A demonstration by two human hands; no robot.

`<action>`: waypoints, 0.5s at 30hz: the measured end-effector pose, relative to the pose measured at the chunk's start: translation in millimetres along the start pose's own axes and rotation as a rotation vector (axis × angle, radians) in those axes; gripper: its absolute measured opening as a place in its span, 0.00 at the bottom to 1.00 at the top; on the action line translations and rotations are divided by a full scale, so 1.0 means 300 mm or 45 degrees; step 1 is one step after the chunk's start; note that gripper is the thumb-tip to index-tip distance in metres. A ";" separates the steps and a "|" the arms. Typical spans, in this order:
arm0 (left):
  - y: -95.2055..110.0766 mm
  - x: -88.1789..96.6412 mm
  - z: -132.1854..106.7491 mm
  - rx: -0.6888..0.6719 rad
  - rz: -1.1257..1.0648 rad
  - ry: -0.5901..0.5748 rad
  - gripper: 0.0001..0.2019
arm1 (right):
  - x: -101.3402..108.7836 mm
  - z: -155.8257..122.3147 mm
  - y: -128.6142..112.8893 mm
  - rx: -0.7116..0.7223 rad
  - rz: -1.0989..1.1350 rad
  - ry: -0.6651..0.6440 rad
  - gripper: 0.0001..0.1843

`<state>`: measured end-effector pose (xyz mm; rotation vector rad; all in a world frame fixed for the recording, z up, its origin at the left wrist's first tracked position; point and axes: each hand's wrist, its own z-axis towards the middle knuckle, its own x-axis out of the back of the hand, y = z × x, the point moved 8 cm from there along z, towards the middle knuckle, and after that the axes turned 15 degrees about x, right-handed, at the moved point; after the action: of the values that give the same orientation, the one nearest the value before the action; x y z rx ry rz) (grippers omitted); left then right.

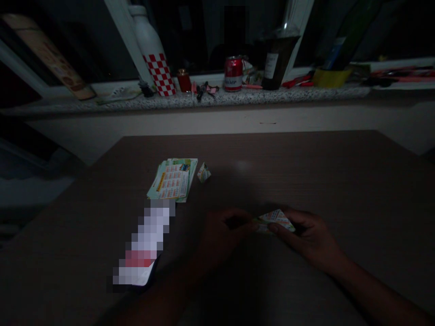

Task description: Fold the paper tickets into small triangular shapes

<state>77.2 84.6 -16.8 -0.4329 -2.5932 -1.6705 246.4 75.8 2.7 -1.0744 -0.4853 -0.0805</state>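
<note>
Between my two hands is a small piece of folded printed paper [280, 218], pale with orange and green print and a pointed top. My right hand [314, 235] grips its right part, thumb laid across the front. My left hand [226, 231] pinches the paper's left corner between thumb and index finger; the dim light hides the other fingers. Farther off on the table lies a stack of printed paper sheets [171, 179] in green and white. Just right of the stack sits a small folded paper piece [204, 173].
A lit phone [146, 244], its screen blurred, lies left of my left forearm on the dark wooden table [306, 167]. Behind, the stone windowsill [129, 105] carries a red-and-white checkered bottle [158, 68], a red can [233, 74], a dark bottle [273, 68] and a yellow container [331, 78].
</note>
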 end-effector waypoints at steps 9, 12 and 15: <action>0.036 -0.012 -0.004 -0.118 0.036 -0.112 0.05 | 0.010 0.011 -0.017 0.056 -0.076 0.017 0.08; 0.032 -0.019 -0.005 -0.102 0.016 -0.152 0.04 | 0.010 0.007 -0.009 0.052 -0.096 0.011 0.09; 0.019 -0.024 -0.005 -0.046 -0.018 -0.187 0.04 | 0.008 0.004 -0.003 0.046 -0.092 -0.004 0.08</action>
<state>85.4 84.0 -12.3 -0.5606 -2.6763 -1.7562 247.7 76.6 5.0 -1.0220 -0.5265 -0.1335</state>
